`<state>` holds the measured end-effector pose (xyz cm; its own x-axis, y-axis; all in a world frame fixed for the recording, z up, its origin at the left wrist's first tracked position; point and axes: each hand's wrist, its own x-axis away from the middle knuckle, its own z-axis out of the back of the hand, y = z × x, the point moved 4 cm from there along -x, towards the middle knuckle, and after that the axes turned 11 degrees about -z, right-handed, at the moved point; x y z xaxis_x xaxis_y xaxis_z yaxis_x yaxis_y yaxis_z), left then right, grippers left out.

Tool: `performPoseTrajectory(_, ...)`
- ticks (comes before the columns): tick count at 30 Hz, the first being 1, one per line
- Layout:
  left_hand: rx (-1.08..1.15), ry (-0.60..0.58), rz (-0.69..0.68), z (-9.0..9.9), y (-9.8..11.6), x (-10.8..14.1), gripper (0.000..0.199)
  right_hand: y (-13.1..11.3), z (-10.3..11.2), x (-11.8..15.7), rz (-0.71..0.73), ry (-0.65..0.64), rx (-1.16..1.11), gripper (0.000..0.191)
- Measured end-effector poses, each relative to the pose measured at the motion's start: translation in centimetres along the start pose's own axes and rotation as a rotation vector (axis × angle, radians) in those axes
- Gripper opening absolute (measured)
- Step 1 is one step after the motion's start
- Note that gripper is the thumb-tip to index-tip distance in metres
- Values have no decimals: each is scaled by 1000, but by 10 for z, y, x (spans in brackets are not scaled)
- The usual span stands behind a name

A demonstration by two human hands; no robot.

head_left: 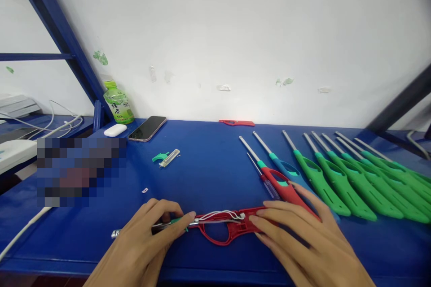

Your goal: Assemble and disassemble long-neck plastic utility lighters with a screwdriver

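Observation:
An opened red gas lighter half-shell (239, 231) lies across the front of the blue table, its inside facing up. White wires (218, 213) and a thin clear tube run along it above the trigger loop. My left hand (144, 237) pinches the lighter's neck, where green plastic and a metal rod show; the metal tip (115, 233) sticks out to the left. My right hand (299, 237) grips the handle end, fingers over its top, covering much of it. A closed red lighter (281, 184) and a purple-handled screwdriver (270, 189) lie just beyond my right hand.
Several green lighters (350, 181) and a blue lighter (284, 168) lie at right. A green trigger piece (160, 157) and a clear fuel tank (170, 158) lie left of centre. Behind are a phone (148, 128), white case (115, 130), bottle (118, 103) and red shell (239, 123).

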<state>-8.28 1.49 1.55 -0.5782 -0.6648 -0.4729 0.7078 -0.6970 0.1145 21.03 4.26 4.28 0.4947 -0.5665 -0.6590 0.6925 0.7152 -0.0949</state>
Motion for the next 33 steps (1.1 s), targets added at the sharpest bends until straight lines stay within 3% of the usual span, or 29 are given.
performPoseTrajectory(4, -5, 5, -2, -2, -2, 0, 57, 0, -9, -12, -49, -73, 10, 23)
performPoseTrajectory(11, 19, 33, -2, -3, -2, 5, 55, 8, -33, -17, -128, -263, -188, 34)
performPoseTrajectory(20, 12, 44, 11, -4, -1, 3, 53, 5, -20, -26, -87, -200, -222, 23)
performPoseTrajectory(27, 12, 40, -7, -3, -1, 2, 56, -1, -18, -33, -79, -104, -137, 31)
performPoseTrajectory(33, 6, 29, 18, -3, 0, 2, 56, -6, -13, -36, -86, -146, -235, 25)
